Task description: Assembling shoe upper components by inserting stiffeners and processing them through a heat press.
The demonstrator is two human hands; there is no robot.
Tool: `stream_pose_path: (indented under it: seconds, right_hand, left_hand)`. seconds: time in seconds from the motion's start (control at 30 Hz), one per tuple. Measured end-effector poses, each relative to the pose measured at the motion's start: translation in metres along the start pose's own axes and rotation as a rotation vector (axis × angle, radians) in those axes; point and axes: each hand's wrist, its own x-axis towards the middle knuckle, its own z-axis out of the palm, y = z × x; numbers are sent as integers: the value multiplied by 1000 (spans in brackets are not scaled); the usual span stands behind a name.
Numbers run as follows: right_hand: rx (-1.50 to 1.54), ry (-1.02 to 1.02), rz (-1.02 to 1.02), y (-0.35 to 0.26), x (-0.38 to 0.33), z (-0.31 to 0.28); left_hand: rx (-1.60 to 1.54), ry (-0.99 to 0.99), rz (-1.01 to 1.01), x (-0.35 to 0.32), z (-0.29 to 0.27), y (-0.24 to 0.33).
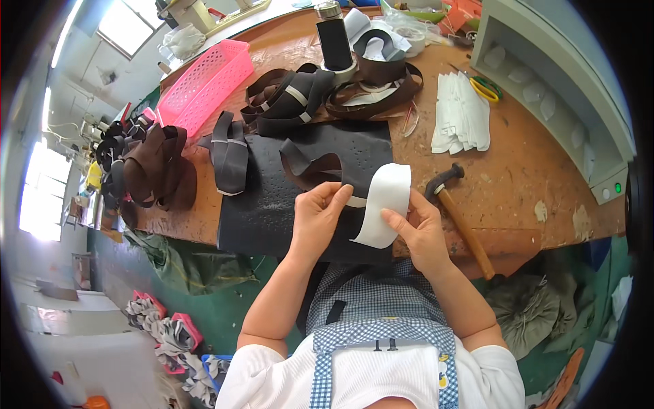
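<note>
Between finger and thumb, my left hand (315,217) pinches a dark brown strap (310,169), which curls away in a loop over the black mat (262,218). A short pale band (356,202) shows on the strap beside my left fingertips. My right hand (424,235) is closed on a curved white strip (388,194), thumb on its face and fingers behind it. The strip's left edge overlaps the end of the pale band; whether they are joined I cannot tell. Just right of my right hand lies a hammer (466,232) with a wooden handle.
Bundles of dark straps (289,99) lie beyond the mat, more (157,167) at the left. A pink basket (204,85), a dark bottle (333,44), white strips (460,116) and yellow-handled scissors (485,88) stand or lie farther back. A grey lighted cabinet (558,88) borders the right.
</note>
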Motion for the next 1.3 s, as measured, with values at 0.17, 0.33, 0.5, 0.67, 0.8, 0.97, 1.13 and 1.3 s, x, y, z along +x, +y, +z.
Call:
stream_pose_path:
  seconds: [0.17, 0.33, 0.5, 0.67, 0.8, 0.97, 1.13, 1.3]
  right_hand:
    - [-86, 4, -42, -2, 4, -3]
    - [-99, -3, -36, -4, 14, 0]
    - [-163, -47, -70, -4, 23, -2]
    - [-176, -113, -72, -4, 24, 1]
    - [-235, -102, -101, -1, 28, 2]
    - [-238, -92, -94, -1, 28, 2]
    - [-145, -110, 17, -6, 32, 1]
    - [-92, -152, 52, -11, 36, 3]
  left_hand:
    - [-146, -107, -66, -3, 4, 3]
    - [-216, -178, -114, 5, -4, 2]
    - [-244, -214, -188, 9, -9, 0]
    - [-289, -259, -235, 14, -11, -6]
    - [-313, -248, -223, 11, -8, 1]
    - [-393, -308, -248, 5, -18, 4]
    - [-277, -243, -216, 7, -19, 2]
    - [-235, -183, -205, 15, -25, -11]
